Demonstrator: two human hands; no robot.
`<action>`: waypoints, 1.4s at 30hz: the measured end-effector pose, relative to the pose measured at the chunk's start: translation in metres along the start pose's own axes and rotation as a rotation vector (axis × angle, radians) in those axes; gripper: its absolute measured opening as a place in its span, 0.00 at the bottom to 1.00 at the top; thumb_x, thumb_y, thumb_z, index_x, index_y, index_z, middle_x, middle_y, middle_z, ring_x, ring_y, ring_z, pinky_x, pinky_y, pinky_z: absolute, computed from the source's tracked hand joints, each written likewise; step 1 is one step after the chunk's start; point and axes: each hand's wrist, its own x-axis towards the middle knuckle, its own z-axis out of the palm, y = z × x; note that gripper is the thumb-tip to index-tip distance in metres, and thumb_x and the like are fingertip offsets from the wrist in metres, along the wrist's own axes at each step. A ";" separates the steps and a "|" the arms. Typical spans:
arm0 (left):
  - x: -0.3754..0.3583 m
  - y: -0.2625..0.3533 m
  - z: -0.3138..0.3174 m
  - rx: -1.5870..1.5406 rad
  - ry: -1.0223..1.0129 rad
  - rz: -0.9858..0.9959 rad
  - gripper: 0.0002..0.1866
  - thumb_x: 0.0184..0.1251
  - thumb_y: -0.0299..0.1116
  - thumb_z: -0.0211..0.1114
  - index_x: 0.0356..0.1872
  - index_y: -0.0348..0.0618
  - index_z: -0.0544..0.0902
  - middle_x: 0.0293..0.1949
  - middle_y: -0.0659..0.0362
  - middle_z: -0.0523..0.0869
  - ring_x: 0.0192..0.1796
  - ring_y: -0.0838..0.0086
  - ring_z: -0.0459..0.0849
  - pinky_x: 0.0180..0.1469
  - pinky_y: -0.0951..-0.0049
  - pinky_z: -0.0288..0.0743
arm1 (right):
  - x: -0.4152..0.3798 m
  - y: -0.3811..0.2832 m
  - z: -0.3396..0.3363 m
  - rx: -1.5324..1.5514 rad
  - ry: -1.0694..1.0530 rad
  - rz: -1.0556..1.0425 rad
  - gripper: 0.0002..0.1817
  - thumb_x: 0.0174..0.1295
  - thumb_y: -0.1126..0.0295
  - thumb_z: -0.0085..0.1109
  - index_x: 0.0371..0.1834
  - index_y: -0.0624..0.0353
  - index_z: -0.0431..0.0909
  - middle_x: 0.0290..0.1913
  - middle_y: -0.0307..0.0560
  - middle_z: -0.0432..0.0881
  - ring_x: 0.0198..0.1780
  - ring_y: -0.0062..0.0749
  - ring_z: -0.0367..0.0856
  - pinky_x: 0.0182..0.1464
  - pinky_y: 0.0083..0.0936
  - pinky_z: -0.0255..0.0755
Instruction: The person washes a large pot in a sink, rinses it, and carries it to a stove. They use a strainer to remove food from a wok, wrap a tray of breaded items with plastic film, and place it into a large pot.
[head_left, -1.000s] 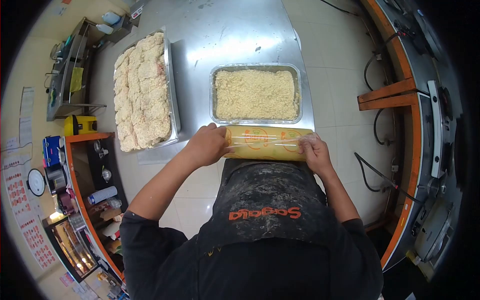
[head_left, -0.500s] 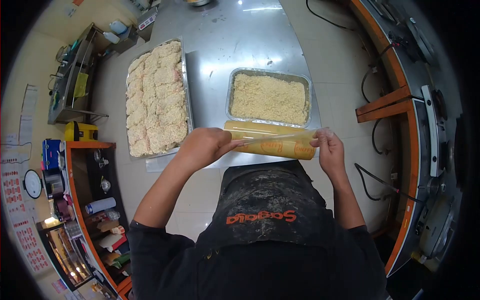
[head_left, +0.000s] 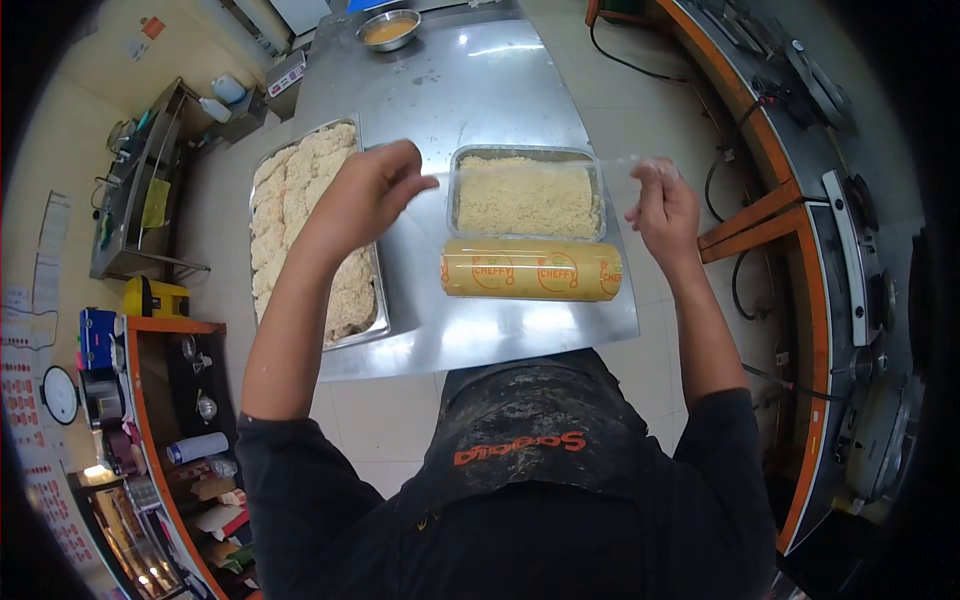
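A sheet of clear cling film (head_left: pixel 616 165) is stretched between my two hands, its edge running over the crumb tray. My left hand (head_left: pixel 375 190) pinches one end, above the right side of the big tray. My right hand (head_left: pixel 665 205) pinches the other end, beyond the table's right edge. Below the film, a rectangular metal tray (head_left: pixel 455 205) holds pale breadcrumbs (head_left: pixel 525 200). Nearer to me lies a yellowish roll of cling film (head_left: pixel 525 270) printed "CHEFFY". I cannot make out whether the sheet still joins the roll.
A large metal tray (head_left: pixel 380 300) of crumb-coated pieces (head_left: pixel 290 190) stands at the table's left. A metal bowl (head_left: pixel 390 30) with orange-brown liquid is at the far end of the steel table (head_left: pixel 420 110). Orange-framed shelving (head_left: pixel 175 325) is on the left, cooking equipment (head_left: pixel 850 260) on the right.
Both hands have risen away from the roll toward the far side, drawing the film out over the crumb tray. The view has shifted, bringing the whole bowl into sight.
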 end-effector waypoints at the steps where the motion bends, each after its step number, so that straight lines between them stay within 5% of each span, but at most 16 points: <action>1: 0.012 -0.009 0.003 -0.043 0.035 -0.035 0.15 0.66 0.33 0.71 0.29 0.38 0.72 0.20 0.61 0.74 0.24 0.77 0.70 0.28 0.73 0.66 | 0.015 0.003 0.005 0.003 0.024 -0.035 0.16 0.77 0.63 0.48 0.41 0.65 0.78 0.31 0.40 0.80 0.20 0.17 0.76 0.21 0.16 0.71; 8: 0.113 -0.075 0.035 -0.148 0.285 -0.106 0.08 0.71 0.31 0.65 0.36 0.37 0.78 0.23 0.61 0.79 0.26 0.80 0.74 0.32 0.76 0.70 | 0.137 0.081 0.046 -0.033 0.101 -0.082 0.15 0.76 0.61 0.50 0.42 0.61 0.82 0.30 0.41 0.83 0.21 0.20 0.76 0.23 0.21 0.70; 13: 0.210 -0.156 0.104 -0.090 0.517 -0.152 0.08 0.68 0.30 0.64 0.35 0.35 0.78 0.30 0.46 0.82 0.33 0.51 0.80 0.37 0.61 0.73 | 0.207 0.155 0.081 -0.180 0.083 0.108 0.16 0.72 0.56 0.53 0.45 0.57 0.84 0.41 0.55 0.87 0.43 0.49 0.86 0.47 0.36 0.76; 18: 0.272 -0.238 0.177 0.079 0.451 -0.257 0.07 0.66 0.31 0.64 0.34 0.37 0.79 0.33 0.45 0.81 0.38 0.48 0.79 0.41 0.56 0.73 | 0.239 0.230 0.108 -0.379 0.021 0.429 0.17 0.67 0.53 0.56 0.38 0.56 0.83 0.40 0.56 0.86 0.44 0.55 0.84 0.46 0.42 0.76; 21: 0.285 -0.295 0.218 0.104 0.305 -0.317 0.07 0.65 0.31 0.67 0.33 0.39 0.81 0.29 0.50 0.83 0.32 0.55 0.81 0.36 0.59 0.73 | 0.245 0.268 0.115 -0.446 -0.011 0.463 0.15 0.64 0.54 0.60 0.35 0.56 0.82 0.39 0.57 0.86 0.44 0.57 0.84 0.46 0.44 0.76; 25: 0.293 -0.319 0.217 -0.459 -0.068 -0.884 0.04 0.67 0.31 0.66 0.33 0.43 0.83 0.28 0.60 0.84 0.27 0.72 0.80 0.27 0.70 0.72 | 0.266 0.334 0.110 -0.253 -0.340 0.784 0.13 0.55 0.62 0.69 0.32 0.61 0.81 0.32 0.50 0.85 0.33 0.43 0.84 0.38 0.36 0.76; 27: 0.289 -0.321 0.203 -0.629 -0.251 -1.128 0.03 0.70 0.28 0.63 0.35 0.43 0.84 0.32 0.62 0.85 0.29 0.78 0.83 0.26 0.76 0.74 | 0.262 0.337 0.102 -0.027 -0.387 0.996 0.10 0.54 0.67 0.71 0.32 0.58 0.78 0.26 0.40 0.78 0.24 0.27 0.74 0.24 0.28 0.65; 28: 0.285 -0.321 0.202 -0.767 -0.305 -1.104 0.04 0.71 0.27 0.62 0.40 0.41 0.83 0.33 0.62 0.86 0.28 0.78 0.83 0.22 0.80 0.74 | 0.264 0.332 0.098 0.090 -0.405 1.091 0.10 0.54 0.70 0.72 0.31 0.56 0.77 0.23 0.35 0.75 0.20 0.19 0.68 0.18 0.23 0.60; 34: 0.224 -0.285 0.191 -1.038 -0.030 -0.991 0.11 0.73 0.33 0.59 0.49 0.41 0.83 0.34 0.62 0.86 0.32 0.80 0.81 0.31 0.79 0.74 | 0.234 0.306 0.082 0.343 -0.434 0.780 0.10 0.61 0.68 0.63 0.42 0.59 0.82 0.29 0.35 0.77 0.29 0.20 0.73 0.31 0.20 0.68; 40: 0.174 -0.248 0.199 -1.289 0.231 -0.962 0.18 0.79 0.39 0.49 0.55 0.36 0.80 0.41 0.59 0.85 0.41 0.74 0.83 0.49 0.75 0.77 | 0.211 0.285 0.068 0.497 -0.526 0.950 0.10 0.71 0.63 0.55 0.45 0.54 0.81 0.33 0.32 0.77 0.33 0.17 0.72 0.35 0.19 0.67; 42: 0.159 -0.238 0.213 -1.145 0.324 -0.874 0.19 0.80 0.40 0.48 0.55 0.35 0.79 0.42 0.59 0.85 0.42 0.74 0.82 0.51 0.74 0.75 | 0.187 0.279 0.086 0.210 -0.403 0.667 0.11 0.71 0.62 0.55 0.43 0.57 0.80 0.32 0.34 0.77 0.33 0.20 0.72 0.37 0.21 0.68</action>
